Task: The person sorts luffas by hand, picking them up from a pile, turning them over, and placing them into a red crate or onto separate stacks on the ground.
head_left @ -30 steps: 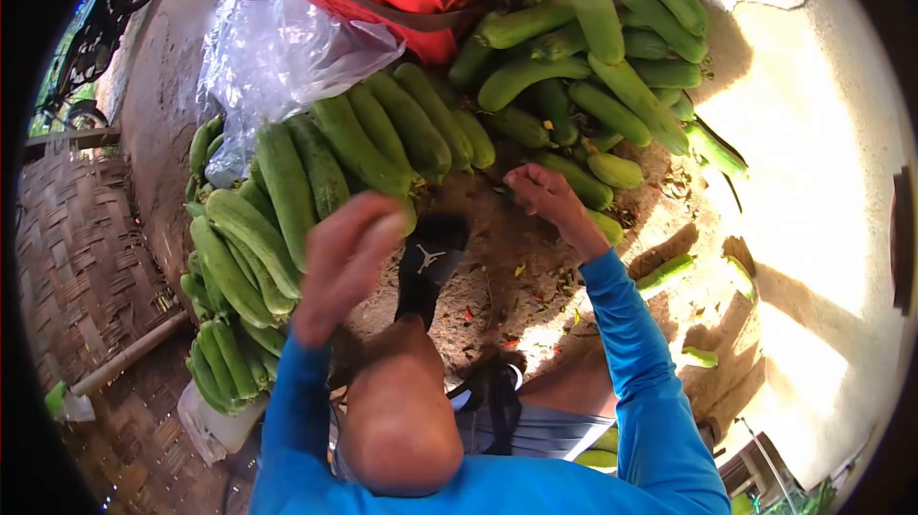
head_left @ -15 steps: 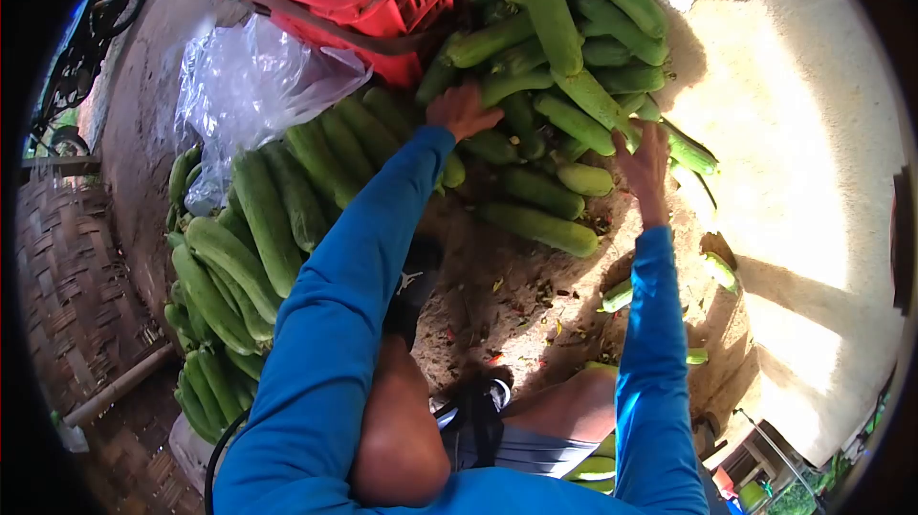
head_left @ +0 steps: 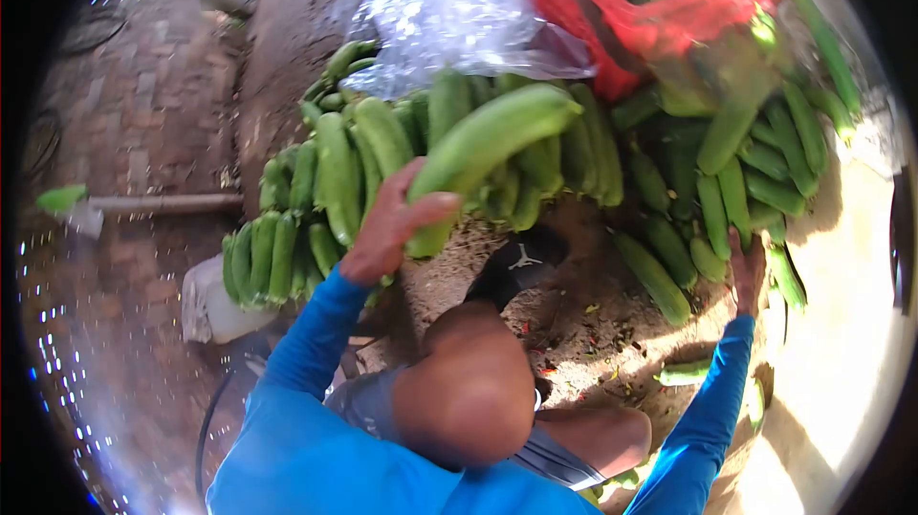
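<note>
My left hand (head_left: 390, 228) grips a long green gourd (head_left: 497, 144) near its lower end, thumb across it, and the gourd slants up to the right above a stacked row of gourds (head_left: 337, 175). At the right, my right hand (head_left: 748, 271) reaches to the lower edge of a loose pile of gourds (head_left: 779, 147). Its fingers are against the gourds there and partly hidden, so whether they close on one is unclear. A single gourd (head_left: 652, 278) lies on the dirt at the pile's near side.
A red crate (head_left: 669, 22) with gourds inside stands behind, beside crumpled clear plastic (head_left: 449, 13). Woven matting (head_left: 143, 132) and a pale container (head_left: 225, 300) are at the left. My knee and black shoe (head_left: 521, 264) are in the middle; a sunlit pale wall is right.
My left hand has moved from the loose pile to the stacked row and now holds a gourd. The view has turned left. My right hand remains by the pile.
</note>
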The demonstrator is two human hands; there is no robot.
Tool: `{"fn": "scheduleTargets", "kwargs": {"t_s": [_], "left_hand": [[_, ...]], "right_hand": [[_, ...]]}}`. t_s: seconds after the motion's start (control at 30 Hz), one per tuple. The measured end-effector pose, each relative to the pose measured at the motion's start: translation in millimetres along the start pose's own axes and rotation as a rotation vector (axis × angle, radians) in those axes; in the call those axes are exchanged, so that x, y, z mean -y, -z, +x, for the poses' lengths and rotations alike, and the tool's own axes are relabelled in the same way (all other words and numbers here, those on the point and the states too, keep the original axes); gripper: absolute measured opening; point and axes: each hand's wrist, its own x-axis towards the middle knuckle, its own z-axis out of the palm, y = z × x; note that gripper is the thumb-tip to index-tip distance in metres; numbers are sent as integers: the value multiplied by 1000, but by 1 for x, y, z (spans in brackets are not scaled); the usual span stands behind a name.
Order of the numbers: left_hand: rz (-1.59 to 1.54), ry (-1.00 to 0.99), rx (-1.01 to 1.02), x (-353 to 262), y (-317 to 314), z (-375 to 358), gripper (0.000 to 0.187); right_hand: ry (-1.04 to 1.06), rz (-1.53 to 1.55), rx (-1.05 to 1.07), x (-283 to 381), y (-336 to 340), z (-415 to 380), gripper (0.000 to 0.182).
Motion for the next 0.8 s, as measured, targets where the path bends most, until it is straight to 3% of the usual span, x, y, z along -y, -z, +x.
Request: {"fn": "scheduleTargets", "kwargs": {"t_s": [0.13, 0.2, 0.3, 0.4, 0.43, 0.53, 0.57, 0.7, 0.77, 0.8], "left_hand": [[-63, -16, -327, 14, 86, -58, 50], [-50, -49, -590, 35, 125, -80, 51], [-51, -113, -831, 67, 181, -119, 50], [-172, -147, -1048, 98, 227, -156, 48], [-105, -257, -1080, 136, 263, -178, 53], [-22, -250, -1286, 147, 289, -210, 58], [139, -260, -1213, 172, 324, -230, 61], [328, -144, -1200, 168, 358, -245, 61], [505, 349, -1135, 169, 375, -235, 74], [506, 349, -1124, 173, 380, -230, 74]], "right_hand": [[90, 7, -95, -43, -23, 18, 67], [-14, 63, -32, -26, -15, 9, 71], [-113, -11, 79, -3, -3, 3, 75], [-46, 37, 81, -10, -4, 5, 81], [-34, 68, 106, -14, -4, 6, 82], [13, 128, 89, -34, -15, 18, 82], [-3, 123, 109, -33, -13, 18, 81], [-27, 52, 90, -43, -19, 28, 81], [-50, 77, 125, -36, -14, 23, 81], [-59, 73, 121, -31, -11, 16, 81]]}}
